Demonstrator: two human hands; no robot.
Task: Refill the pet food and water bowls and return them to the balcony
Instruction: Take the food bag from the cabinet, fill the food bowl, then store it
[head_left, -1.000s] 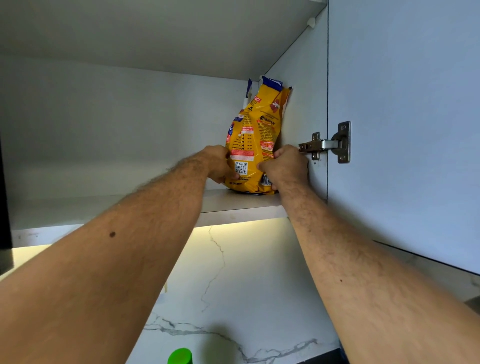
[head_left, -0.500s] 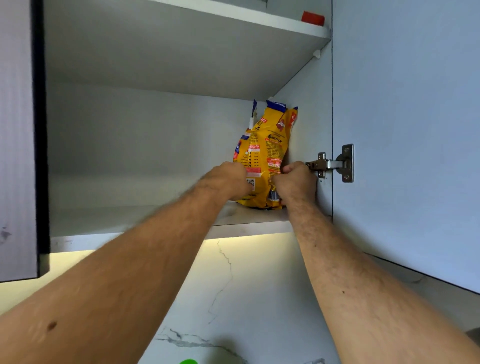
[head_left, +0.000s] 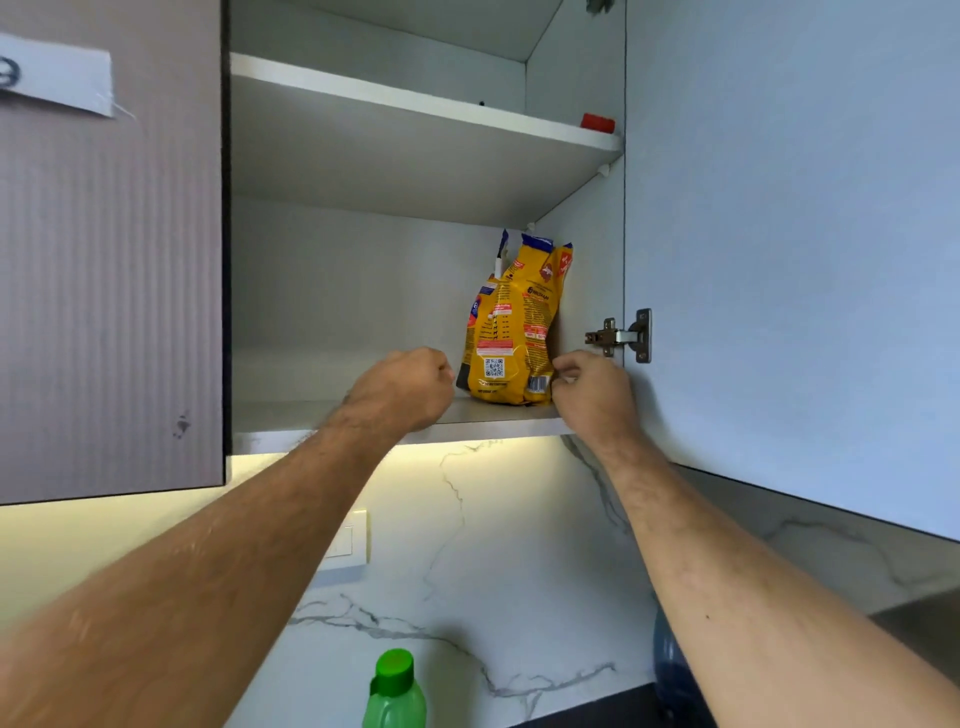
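Yellow pet food bag (head_left: 511, 332) stands upright on lower cabinet shelf (head_left: 291, 415), far right corner, against the side wall. Left hand (head_left: 400, 387) just left of it, fingers curled, holding nothing. Right hand (head_left: 592, 392) at bag's lower right edge, fingers curled; contact unclear.

Both bare forearms reach up and forward from the lower corners, converging toward centre; left arm (head_left: 249, 545) runs up from lower left, slightly blurred near the edge; left hand (head_left: 402, 387) back toward camera, knuckles up, fingers curled into a loose fist, nothing seen held; right arm (head_left: 727, 571) runs up from lower right; right hand (head_left: 592, 395) back toward camera, wrist slightly bent, fingers (head_left: 563, 375) curled inward with tips bunched near the thumb; whether they pinch anything can't be told; hands apart, at about one height.
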